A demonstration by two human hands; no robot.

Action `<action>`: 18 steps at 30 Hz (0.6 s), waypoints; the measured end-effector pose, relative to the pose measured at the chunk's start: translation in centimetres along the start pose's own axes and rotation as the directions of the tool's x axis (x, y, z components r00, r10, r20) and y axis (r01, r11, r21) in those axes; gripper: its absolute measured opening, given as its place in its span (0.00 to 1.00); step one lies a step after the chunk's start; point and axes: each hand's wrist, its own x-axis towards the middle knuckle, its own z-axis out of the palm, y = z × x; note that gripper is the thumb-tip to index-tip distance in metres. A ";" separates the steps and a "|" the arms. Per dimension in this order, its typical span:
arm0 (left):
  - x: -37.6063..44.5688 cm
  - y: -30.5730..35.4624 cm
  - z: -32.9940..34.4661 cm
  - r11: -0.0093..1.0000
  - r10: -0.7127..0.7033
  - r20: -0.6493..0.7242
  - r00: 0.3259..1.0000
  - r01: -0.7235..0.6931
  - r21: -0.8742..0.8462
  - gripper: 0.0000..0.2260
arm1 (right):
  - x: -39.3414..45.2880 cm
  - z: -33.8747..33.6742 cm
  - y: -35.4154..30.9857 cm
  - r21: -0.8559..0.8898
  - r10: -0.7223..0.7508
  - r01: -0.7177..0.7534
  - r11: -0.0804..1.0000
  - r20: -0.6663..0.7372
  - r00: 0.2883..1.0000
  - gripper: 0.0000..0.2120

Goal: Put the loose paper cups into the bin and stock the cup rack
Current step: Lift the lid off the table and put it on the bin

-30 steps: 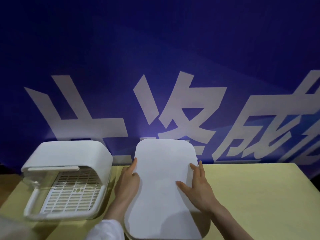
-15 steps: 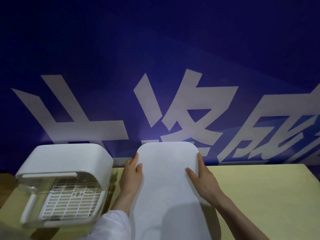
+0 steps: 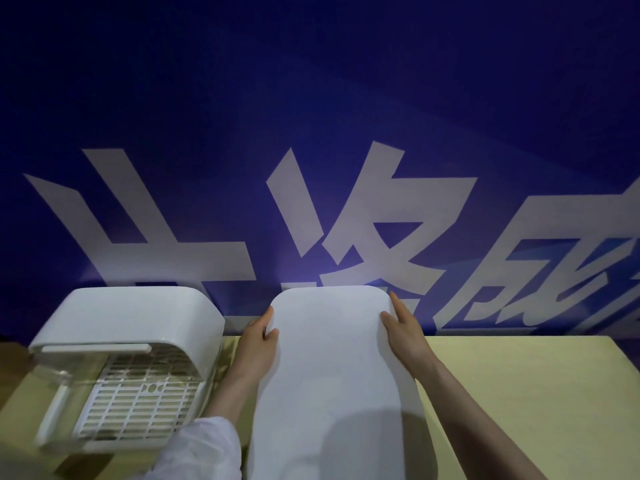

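A white bin lid (image 3: 332,368) with rounded corners fills the middle of the view, raised over the table. My left hand (image 3: 258,344) grips its left edge near the far end, thumb on top and fingers behind. On the right edge, my right hand (image 3: 407,336) holds it with the thumb on the face and the fingers along the side. The white cup rack (image 3: 138,362) stands at the left, its slotted tray (image 3: 138,400) bare behind a clear raised front. I see no paper cups; the bin body is hidden under the lid.
The pale yellow table (image 3: 519,393) stretches right of the lid to its right edge. A blue banner (image 3: 311,133) with large white characters stands right behind the table. A white sleeve (image 3: 201,452) covers my left forearm.
The lid has moved a little farther away and its far end has risen. Both hands have slid toward the lid's far corners.
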 end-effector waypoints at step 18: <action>-5.9 0.0 0.2 0.824 0.304 -0.206 0.930 -0.148 0.547 0.08 | -3.2 0.9 0.8 -0.545 -0.362 0.155 0.824 -0.297 0.883 0.12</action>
